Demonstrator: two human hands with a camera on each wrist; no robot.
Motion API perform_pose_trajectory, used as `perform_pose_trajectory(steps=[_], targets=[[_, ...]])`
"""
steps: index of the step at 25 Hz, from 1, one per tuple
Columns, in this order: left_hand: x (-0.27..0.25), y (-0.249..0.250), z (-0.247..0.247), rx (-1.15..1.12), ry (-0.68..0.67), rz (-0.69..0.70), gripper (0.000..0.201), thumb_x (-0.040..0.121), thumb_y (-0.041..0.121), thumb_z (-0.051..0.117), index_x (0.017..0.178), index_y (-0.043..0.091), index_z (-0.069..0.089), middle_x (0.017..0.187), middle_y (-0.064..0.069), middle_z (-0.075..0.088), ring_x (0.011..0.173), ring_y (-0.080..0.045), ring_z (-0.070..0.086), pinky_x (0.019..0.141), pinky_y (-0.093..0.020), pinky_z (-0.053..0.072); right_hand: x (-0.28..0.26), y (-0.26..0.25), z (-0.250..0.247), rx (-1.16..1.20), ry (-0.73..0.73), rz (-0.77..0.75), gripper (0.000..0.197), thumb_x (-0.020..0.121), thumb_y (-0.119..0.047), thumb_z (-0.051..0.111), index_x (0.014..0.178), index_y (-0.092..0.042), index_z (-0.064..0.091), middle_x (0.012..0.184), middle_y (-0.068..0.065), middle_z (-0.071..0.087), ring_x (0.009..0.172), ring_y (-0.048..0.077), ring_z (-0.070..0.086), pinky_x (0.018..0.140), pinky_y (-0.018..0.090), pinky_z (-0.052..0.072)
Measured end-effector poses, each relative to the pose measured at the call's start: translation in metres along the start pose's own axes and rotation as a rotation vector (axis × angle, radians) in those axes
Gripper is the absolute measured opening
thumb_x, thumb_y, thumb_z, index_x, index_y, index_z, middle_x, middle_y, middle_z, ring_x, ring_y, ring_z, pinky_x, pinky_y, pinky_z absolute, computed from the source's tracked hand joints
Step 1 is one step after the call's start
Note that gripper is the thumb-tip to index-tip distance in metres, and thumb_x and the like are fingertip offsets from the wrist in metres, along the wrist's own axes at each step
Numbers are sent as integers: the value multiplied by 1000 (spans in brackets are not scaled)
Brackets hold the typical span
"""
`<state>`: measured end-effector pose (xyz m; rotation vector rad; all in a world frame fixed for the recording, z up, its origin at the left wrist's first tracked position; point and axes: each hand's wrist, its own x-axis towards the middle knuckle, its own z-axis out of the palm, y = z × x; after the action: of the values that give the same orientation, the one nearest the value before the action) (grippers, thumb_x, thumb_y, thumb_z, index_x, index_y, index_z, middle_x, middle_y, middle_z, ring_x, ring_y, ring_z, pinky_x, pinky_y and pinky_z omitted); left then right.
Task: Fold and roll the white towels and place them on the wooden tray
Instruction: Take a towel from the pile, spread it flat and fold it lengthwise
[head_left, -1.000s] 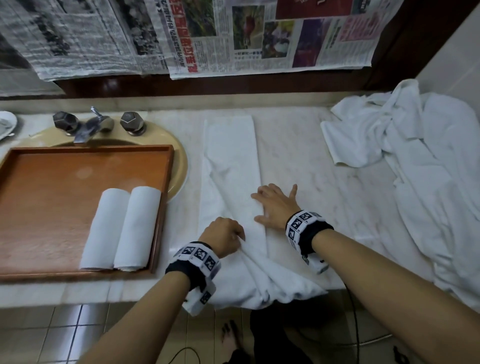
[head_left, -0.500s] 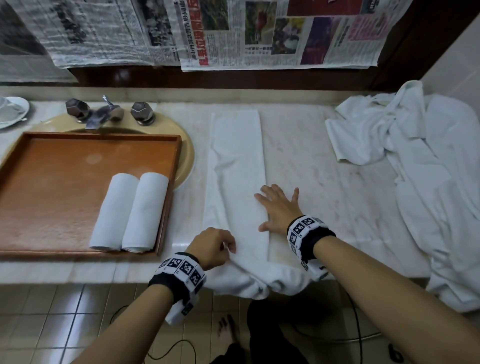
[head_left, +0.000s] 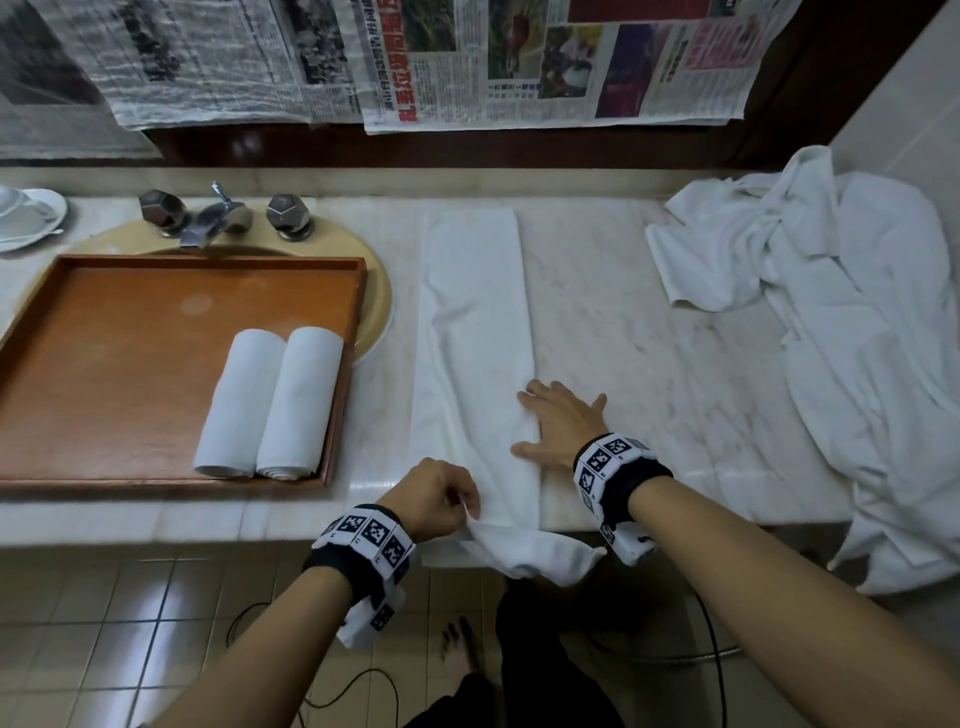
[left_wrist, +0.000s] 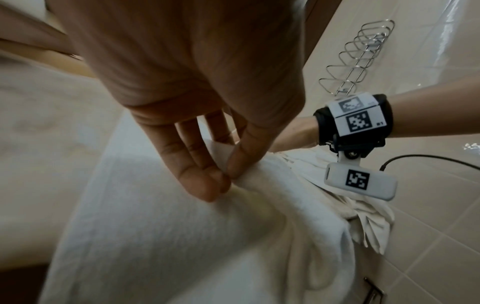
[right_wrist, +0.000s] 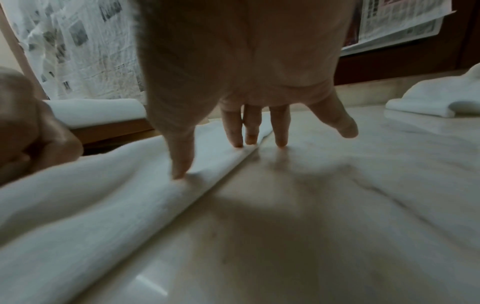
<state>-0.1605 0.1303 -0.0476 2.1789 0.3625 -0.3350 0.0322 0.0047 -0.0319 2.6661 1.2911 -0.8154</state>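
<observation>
A long white towel (head_left: 475, 322) lies folded in a strip down the marble counter, its near end hanging over the front edge. My left hand (head_left: 441, 496) pinches the towel (left_wrist: 182, 236) near that end between thumb and fingers. My right hand (head_left: 558, 426) lies flat with spread fingers on the towel's right edge (right_wrist: 221, 170), partly on bare marble. Two rolled white towels (head_left: 270, 402) lie side by side at the right of the wooden tray (head_left: 104, 374).
A heap of loose white towels (head_left: 852, 332) fills the right end of the counter. The tray rests over a beige sink (head_left: 382, 306) with a metal tap (head_left: 218, 218). A white dish (head_left: 26, 215) sits far left. Newspaper (head_left: 545, 62) covers the wall behind.
My left hand has drawn back toward the counter's front edge with the pinched towel, so less cloth hangs over. The right hand stays flat on the towel's right edge.
</observation>
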Motion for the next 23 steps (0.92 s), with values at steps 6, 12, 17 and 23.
perform_pose_trajectory(steps=[6,12,17,23], targets=[[-12,-2,6,-124,54,-78,25,53,10,42,56,16,66,67,-5,67,64,-16,60,58,-23,46,-8,10,7,8,-142,-14,126,65,-60,78,154,-30,-5,158,-22,-17,148,15,-13,106,75,15],[-30,-9,0,-212,178,-230,30,73,21,68,50,3,61,46,1,54,43,-8,46,49,-22,39,-7,8,8,49,-168,0,128,65,-54,82,154,-31,-7,157,-24,-19,148,14,-15,106,75,16],[-37,-21,7,-291,343,-284,38,62,8,86,70,14,49,67,3,52,48,-8,45,49,-19,38,-6,7,7,65,-178,-9,129,64,-54,82,154,-31,-7,156,-24,-20,147,13,-17,106,75,13],[-41,-19,12,-517,583,-616,43,64,7,86,100,17,65,88,1,69,80,-16,67,66,-29,58,-25,-6,23,178,3,164,101,72,-47,78,149,-15,21,159,4,10,145,25,16,108,55,30]])
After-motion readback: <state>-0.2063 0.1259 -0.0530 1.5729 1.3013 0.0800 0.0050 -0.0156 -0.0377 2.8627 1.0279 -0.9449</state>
